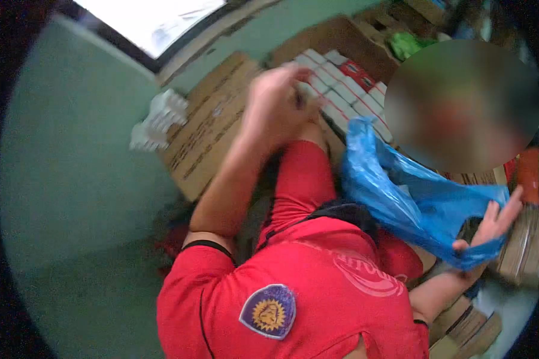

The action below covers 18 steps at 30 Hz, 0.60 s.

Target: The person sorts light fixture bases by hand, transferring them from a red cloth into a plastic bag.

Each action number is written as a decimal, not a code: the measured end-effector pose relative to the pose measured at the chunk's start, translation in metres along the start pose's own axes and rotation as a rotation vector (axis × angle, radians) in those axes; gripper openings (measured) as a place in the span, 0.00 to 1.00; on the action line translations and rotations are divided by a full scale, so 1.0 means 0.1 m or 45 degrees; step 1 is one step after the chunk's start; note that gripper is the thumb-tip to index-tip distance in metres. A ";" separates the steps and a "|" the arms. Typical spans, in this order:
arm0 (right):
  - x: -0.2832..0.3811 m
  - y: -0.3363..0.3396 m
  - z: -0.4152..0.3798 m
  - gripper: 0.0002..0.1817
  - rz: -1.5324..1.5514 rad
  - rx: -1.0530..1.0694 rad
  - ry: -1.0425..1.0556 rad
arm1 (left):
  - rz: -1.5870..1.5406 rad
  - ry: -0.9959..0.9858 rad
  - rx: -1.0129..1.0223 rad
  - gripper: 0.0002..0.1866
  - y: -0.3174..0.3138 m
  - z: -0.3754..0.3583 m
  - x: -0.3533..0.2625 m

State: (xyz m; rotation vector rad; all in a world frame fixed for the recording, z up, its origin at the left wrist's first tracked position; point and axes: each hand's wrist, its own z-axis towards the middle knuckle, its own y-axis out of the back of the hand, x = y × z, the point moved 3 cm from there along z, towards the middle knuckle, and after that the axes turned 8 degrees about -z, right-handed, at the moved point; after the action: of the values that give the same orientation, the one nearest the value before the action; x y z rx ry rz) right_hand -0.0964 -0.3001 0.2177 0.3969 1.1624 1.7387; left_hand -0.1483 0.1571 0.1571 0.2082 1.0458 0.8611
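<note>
A blue plastic bag (413, 191) stretches across the right half of the head view, its mouth pulled wide. My right hand (491, 227) is at the bag's right end, fingers spread apart, with a loop of the plastic around it. Motion smears my left hand (281, 99), raised above my bent knee in red cloth (305, 170). Its fingers point right, toward white boxes with red stripes (347, 90), and I cannot tell whether it holds something. Those boxes lie packed in an open brown carton (323, 39).
A closed brown cardboard box (209, 119) leans beside my left forearm, with crumpled white packing (160, 119) at the green wall (84, 155). Stacked cardboard pieces (524, 245) stand at the right. A bright green item (407, 45) lies at the back. A blurred oval covers the upper right.
</note>
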 end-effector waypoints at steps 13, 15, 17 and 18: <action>0.22 -0.06 0.28 0.79 0.097 -0.119 0.058 | 1.251 1.265 -0.167 0.54 2.46 -0.83 2.44; 0.20 -0.06 0.28 0.79 0.076 -0.116 0.103 | 1.357 1.272 -0.204 0.54 2.37 -0.78 2.28; 0.17 -0.09 0.27 0.77 0.127 -0.120 0.142 | 1.346 1.213 -0.270 0.51 2.41 -0.74 2.19; 0.16 -0.11 0.27 0.77 0.189 -0.144 0.157 | 1.270 1.145 -0.316 0.48 2.50 -0.74 2.23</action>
State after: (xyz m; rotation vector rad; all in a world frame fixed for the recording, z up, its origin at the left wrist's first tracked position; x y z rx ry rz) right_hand -0.0795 -0.2714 0.2177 0.3177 1.1389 1.9713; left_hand -0.2918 0.4634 0.1024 0.1184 1.6707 2.0951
